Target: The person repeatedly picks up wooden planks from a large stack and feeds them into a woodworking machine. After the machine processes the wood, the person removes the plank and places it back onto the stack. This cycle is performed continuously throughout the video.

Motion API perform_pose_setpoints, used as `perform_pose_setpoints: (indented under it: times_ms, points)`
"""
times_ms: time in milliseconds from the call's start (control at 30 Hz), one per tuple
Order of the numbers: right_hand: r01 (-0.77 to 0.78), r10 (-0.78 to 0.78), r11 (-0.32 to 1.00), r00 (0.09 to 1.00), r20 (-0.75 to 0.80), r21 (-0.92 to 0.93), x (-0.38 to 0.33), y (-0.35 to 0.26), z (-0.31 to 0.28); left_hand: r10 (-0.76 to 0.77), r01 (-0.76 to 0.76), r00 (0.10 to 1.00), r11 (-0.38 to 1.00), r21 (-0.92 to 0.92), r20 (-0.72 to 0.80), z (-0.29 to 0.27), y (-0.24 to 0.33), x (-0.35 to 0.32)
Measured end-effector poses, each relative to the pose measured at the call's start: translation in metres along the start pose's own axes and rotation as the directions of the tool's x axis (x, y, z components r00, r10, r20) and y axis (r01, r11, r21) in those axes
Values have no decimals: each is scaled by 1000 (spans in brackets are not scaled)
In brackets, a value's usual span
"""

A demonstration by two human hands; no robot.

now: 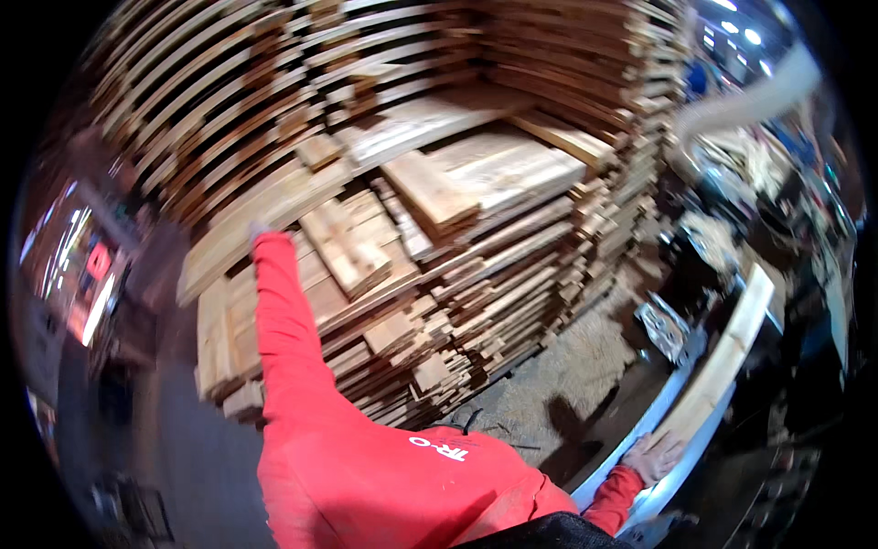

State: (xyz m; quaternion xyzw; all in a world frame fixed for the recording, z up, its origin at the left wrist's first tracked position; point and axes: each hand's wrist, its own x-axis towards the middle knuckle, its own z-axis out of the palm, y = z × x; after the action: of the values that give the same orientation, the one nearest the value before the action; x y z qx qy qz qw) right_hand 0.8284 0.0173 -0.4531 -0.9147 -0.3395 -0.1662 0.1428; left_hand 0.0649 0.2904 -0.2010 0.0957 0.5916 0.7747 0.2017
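Note:
My left arm, in a red sleeve, stretches forward to a stack of pale wooden boards. At its end my left hand [258, 228] is at a long board [293, 188] lying across the stack's top; blur hides its fingers. Low on the right, my right hand [653, 458] lies on the near end of a narrow wooden plank [722, 357], fingers spread over the wood. This plank rests lengthwise along a pale blue rail [640, 430] and points away from me.
Tall layered stacks of boards [393, 46] rise behind the low stack. Short thick boards [347, 247] lie loose on top. Sawdust [576, 384] covers the floor between stack and rail. A pale, thick hose [750, 105] hangs at the far right above cluttered scraps.

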Motion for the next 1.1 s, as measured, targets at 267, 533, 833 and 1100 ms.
perform_pose_setpoints:
  times_ms: [267,533,833,1100]
  points:
    - [124,-119,979,992,42,-163,-255,40,-113,212,-158,976,820,550,-37,-26,-13,76]
    - [111,-70,975,975,-210,193,-127,19,-81,214,-207,964,976,60,-157,-63,69,-29]
    - [109,69,920,901,-428,376,26,5,18,951,-853,85,223,-471,296,48,84,-267]
    - [365,-113,838,843,-526,405,-2,-64,-104,241,169,-388,967,-188,889,103,-140,-609]
